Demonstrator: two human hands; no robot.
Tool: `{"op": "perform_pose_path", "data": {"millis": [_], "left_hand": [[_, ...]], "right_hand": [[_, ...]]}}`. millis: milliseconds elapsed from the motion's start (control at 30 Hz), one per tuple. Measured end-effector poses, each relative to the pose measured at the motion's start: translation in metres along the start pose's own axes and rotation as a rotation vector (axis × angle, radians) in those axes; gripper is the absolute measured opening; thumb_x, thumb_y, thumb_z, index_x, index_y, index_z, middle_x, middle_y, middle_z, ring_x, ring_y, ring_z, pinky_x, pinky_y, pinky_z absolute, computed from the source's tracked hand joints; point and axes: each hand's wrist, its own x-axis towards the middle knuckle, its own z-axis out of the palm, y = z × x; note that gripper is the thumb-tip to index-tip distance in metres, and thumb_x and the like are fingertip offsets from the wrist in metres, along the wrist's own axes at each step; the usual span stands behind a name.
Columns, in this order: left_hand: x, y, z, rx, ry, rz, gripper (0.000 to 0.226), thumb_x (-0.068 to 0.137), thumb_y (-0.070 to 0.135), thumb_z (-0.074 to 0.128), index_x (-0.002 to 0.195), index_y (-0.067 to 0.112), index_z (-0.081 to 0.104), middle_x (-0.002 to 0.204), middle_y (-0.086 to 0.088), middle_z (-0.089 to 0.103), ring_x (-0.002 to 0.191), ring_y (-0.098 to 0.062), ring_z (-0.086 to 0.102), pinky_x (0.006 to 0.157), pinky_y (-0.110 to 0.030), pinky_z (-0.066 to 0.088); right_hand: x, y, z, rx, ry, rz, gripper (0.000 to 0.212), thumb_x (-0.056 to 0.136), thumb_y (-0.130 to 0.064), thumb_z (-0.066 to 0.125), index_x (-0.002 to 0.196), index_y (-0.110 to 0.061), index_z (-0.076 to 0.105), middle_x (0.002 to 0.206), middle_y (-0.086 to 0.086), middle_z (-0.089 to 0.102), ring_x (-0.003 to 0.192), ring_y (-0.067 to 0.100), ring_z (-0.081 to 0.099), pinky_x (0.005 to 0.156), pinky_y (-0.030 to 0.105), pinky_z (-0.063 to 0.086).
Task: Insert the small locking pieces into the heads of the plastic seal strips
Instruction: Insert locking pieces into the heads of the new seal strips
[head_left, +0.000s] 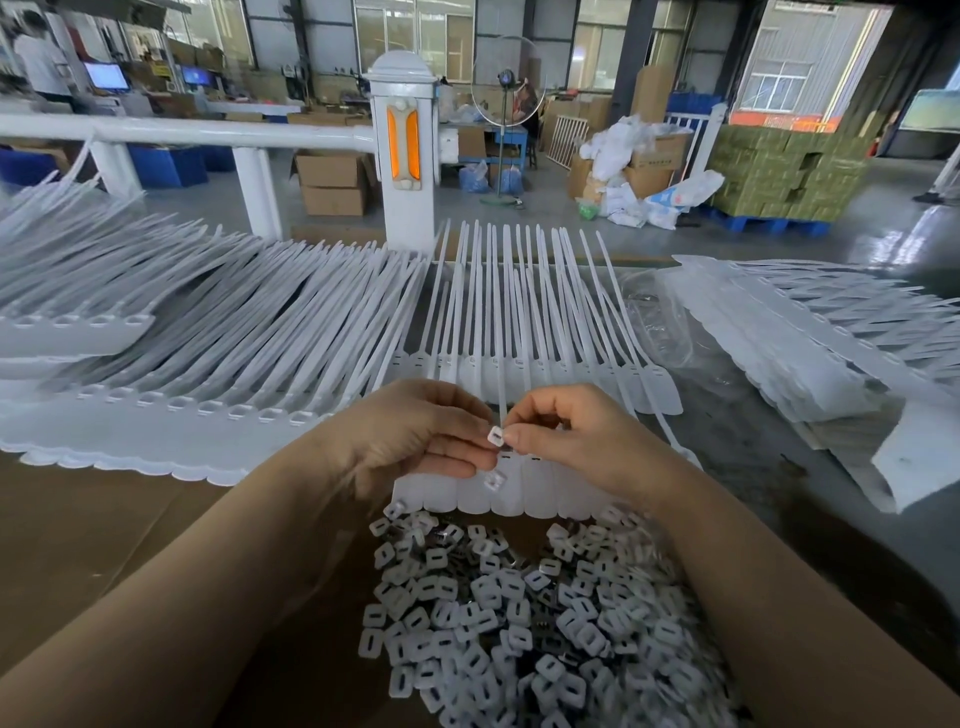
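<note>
Pinching one small locking piece (496, 435) between both hands, left hand (415, 441) and right hand (576, 441) are hovering over the strip heads (540, 483); large pile of pieces (519, 613) remaining, work seemingly far from finished.

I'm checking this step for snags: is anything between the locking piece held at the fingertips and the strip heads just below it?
Nothing visible. The locking piece is pinched between the left hand and right hand, directly above the row of seal strip heads. A second piece lies on the heads beside the slots, not blocking them.
</note>
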Motion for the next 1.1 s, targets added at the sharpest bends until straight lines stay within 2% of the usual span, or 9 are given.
{"op": "perform_pose_path", "data": {"millis": [133,233,333,433,600,700,867,1000,1100], "left_hand": [[-0.001,0.002,-0.002,0.034,-0.032,0.047,0.027,0.07,0.002,0.076,0.095,0.006,0.068,0.091,-0.015,0.075,0.077,-0.018,0.073,0.064,-0.023,0.058],[-0.002,0.002,-0.001,0.164,-0.034,0.146,0.027,0.072,-0.002,0.076,0.096,0.01,0.071,0.087,-0.011,0.075,0.079,-0.017,0.072,0.068,-0.022,0.057],[-0.002,0.001,0.003,0.265,-0.015,0.229,0.02,0.076,0.005,0.077,0.094,0.014,0.074,0.086,-0.008,0.075,0.08,-0.016,0.072,0.07,-0.021,0.056],[0.0,0.001,0.006,0.268,0.008,0.222,0.025,0.069,0.018,0.079,0.093,0.012,0.074,0.085,-0.008,0.076,0.077,-0.015,0.073,0.068,-0.021,0.057],[0.006,0.0,0.007,0.219,0.122,0.161,0.029,0.07,0.03,0.075,0.089,0.008,0.071,0.079,-0.007,0.076,0.07,-0.013,0.073,0.06,-0.019,0.056],[0.006,-0.001,0.007,0.178,0.154,0.139,0.02,0.085,0.026,0.069,0.091,0.006,0.071,0.082,-0.008,0.076,0.071,-0.013,0.073,0.06,-0.018,0.055],[0.006,-0.001,0.01,0.154,0.189,0.121,0.017,0.09,0.02,0.067,0.094,0.004,0.071,0.084,-0.01,0.076,0.071,-0.013,0.073,0.06,-0.018,0.055],[0.005,0.0,0.013,0.143,0.208,0.138,0.017,0.09,0.02,0.067,0.095,0.004,0.071,0.084,-0.009,0.076,0.072,-0.014,0.073,0.06,-0.018,0.055],[0.004,-0.001,0.014,0.169,0.205,0.162,0.015,0.09,0.019,0.067,0.094,0.006,0.072,0.083,-0.008,0.077,0.072,-0.013,0.073,0.06,-0.017,0.055]], "right_hand": [[0.0,0.0,-0.002,0.023,0.015,0.03,0.009,0.09,-0.029,0.069,0.082,-0.027,0.072,0.073,-0.01,0.067,0.069,0.001,0.059,0.07,0.023,0.048],[0.0,0.001,-0.002,0.038,0.021,0.039,0.01,0.091,-0.03,0.068,0.082,-0.029,0.072,0.076,-0.008,0.07,0.072,0.003,0.062,0.075,0.029,0.049],[0.0,0.001,-0.003,0.045,0.012,0.038,0.009,0.092,-0.031,0.068,0.084,-0.029,0.072,0.078,-0.009,0.071,0.075,0.003,0.064,0.079,0.03,0.05],[0.001,0.002,-0.003,0.05,0.007,0.036,0.008,0.092,-0.027,0.067,0.086,-0.028,0.072,0.079,-0.009,0.071,0.078,0.005,0.065,0.081,0.03,0.052],[0.001,0.002,-0.004,0.049,0.069,0.009,0.005,0.092,-0.022,0.068,0.088,-0.024,0.072,0.085,0.004,0.072,0.072,0.003,0.062,0.07,0.02,0.05],[0.0,0.002,-0.004,0.06,0.091,-0.003,0.005,0.091,-0.023,0.068,0.088,-0.024,0.072,0.085,0.001,0.072,0.072,0.002,0.062,0.067,0.013,0.05],[0.001,0.003,-0.003,0.049,0.086,-0.007,0.005,0.091,-0.026,0.068,0.089,-0.024,0.072,0.086,0.003,0.072,0.075,0.007,0.064,0.073,0.023,0.053],[0.003,0.003,-0.002,0.059,0.109,-0.018,0.006,0.091,-0.026,0.069,0.089,-0.021,0.072,0.075,-0.005,0.069,0.066,-0.001,0.059,0.062,0.012,0.048],[0.003,0.004,-0.001,0.05,0.123,-0.005,0.007,0.091,-0.027,0.069,0.09,-0.02,0.072,0.069,-0.013,0.066,0.061,-0.005,0.056,0.058,0.01,0.044]]}}
